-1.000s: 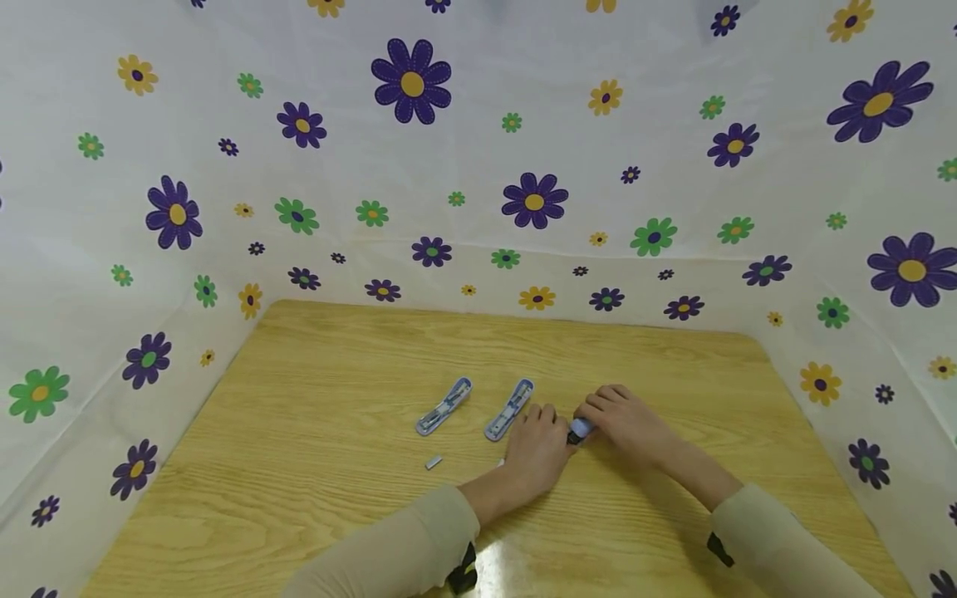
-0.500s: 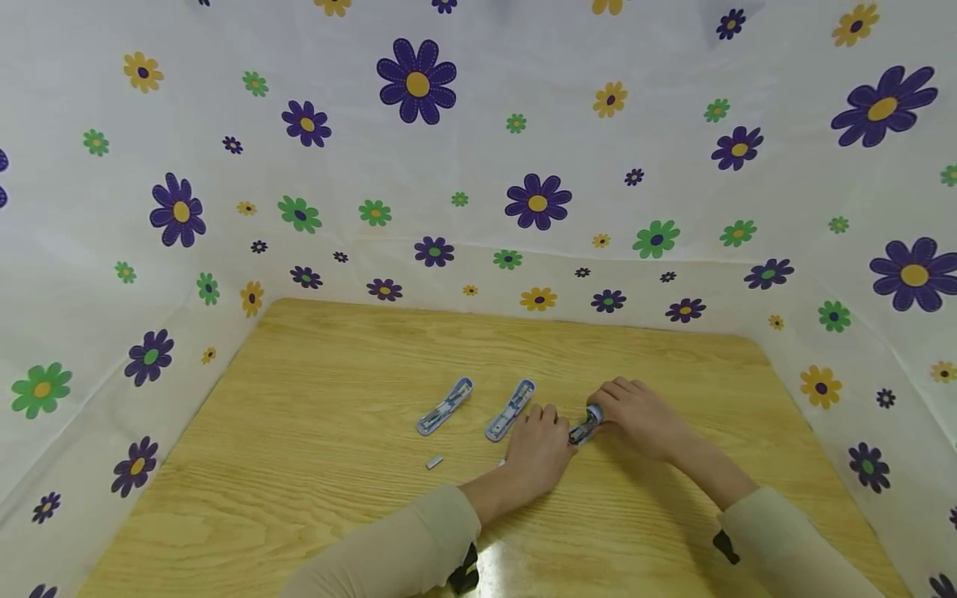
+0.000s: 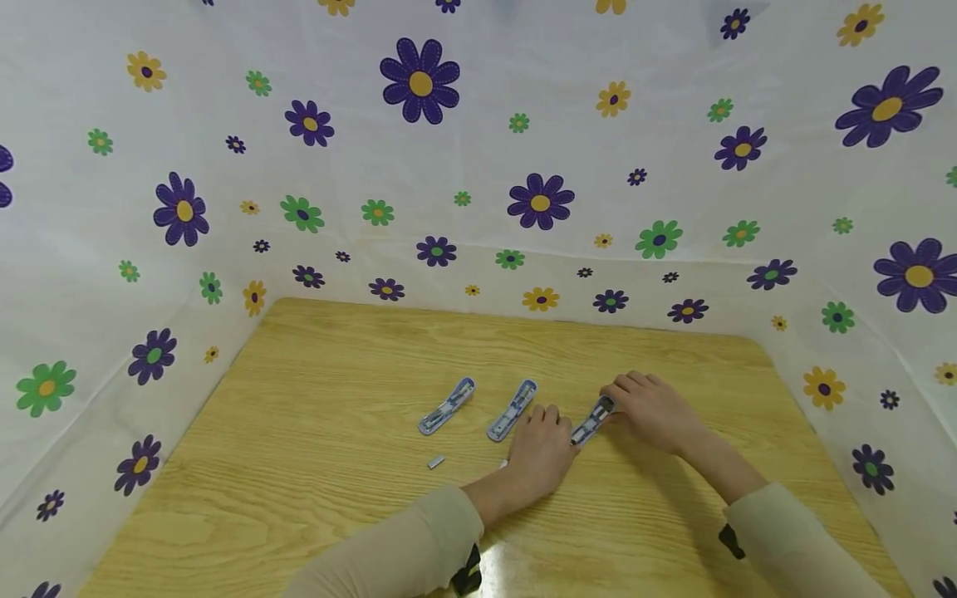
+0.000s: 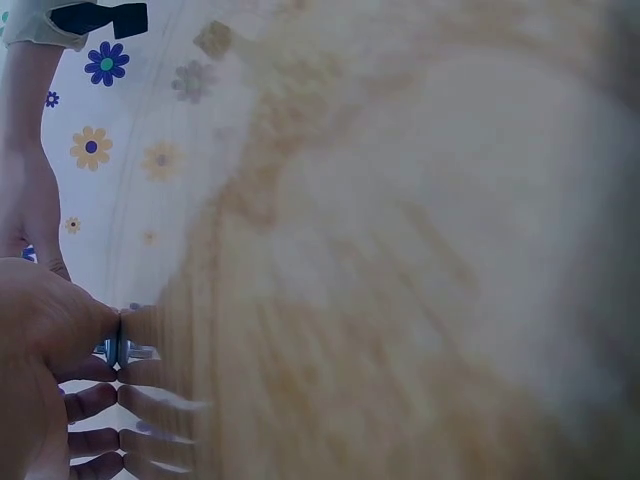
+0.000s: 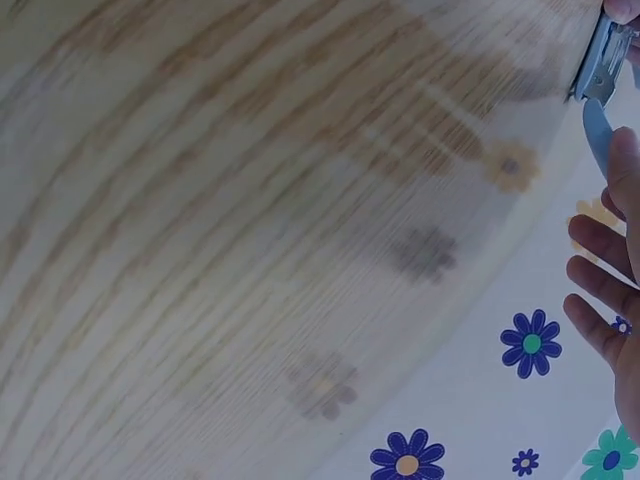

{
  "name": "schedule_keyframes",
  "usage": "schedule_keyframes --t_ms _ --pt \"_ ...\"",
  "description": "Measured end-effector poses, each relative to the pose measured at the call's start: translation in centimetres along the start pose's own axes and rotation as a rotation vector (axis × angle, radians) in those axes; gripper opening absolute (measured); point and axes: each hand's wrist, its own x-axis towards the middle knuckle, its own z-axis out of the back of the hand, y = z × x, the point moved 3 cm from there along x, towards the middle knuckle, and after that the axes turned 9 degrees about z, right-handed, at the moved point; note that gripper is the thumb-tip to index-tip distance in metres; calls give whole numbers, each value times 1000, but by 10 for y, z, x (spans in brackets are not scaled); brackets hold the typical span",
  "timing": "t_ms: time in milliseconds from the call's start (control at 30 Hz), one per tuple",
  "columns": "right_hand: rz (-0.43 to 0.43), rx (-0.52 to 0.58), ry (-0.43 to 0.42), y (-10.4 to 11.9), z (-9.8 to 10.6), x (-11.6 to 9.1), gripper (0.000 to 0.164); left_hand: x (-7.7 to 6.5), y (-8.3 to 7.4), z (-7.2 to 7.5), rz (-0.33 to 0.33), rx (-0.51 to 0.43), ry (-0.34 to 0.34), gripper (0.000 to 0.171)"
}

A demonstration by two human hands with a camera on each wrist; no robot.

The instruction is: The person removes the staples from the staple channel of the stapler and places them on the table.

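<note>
A small light-blue stapler (image 3: 593, 422) lies opened out at the right of the table, its metal inside showing. My left hand (image 3: 540, 453) pinches its near end between thumb and fingers. At the far end, my right hand (image 3: 650, 415) grips the folded-back part, its palm turned down. In the right wrist view, the right thumb lies along the curved blue part (image 5: 597, 130), the other fingers spread below. The left wrist view shows only a sliver of the stapler (image 4: 112, 348) at the left fingertips. Two similar opened staplers, one left (image 3: 446, 406) and one middle (image 3: 512, 410), lie alongside.
A short silver strip of staples (image 3: 436, 462) lies in front of the left stapler. Another small silver piece (image 3: 503, 463) peeks out beside the left wrist, mostly hidden. Flowered cloth (image 3: 478, 166) walls the wooden table (image 3: 336, 390) at the back and both sides.
My right hand has moved right and away, swinging the stapler's upper part back, so the stapler has gone from folded to opened out. My left hand has stayed at the near end.
</note>
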Motion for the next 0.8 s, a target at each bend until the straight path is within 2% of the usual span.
schedule_keyframes --t_ms 333,600,800 --pt "-58 10 93 -7 -7 -6 40 0 -1 1 1 -9 -19 40" --pt "-54 -58 144 -10 -14 -10 43 -1 -2 2 8 3 -13 42" --pt "-60 -65 164 -11 -17 -11 45 -1 -2 2 10 1 -22 41"
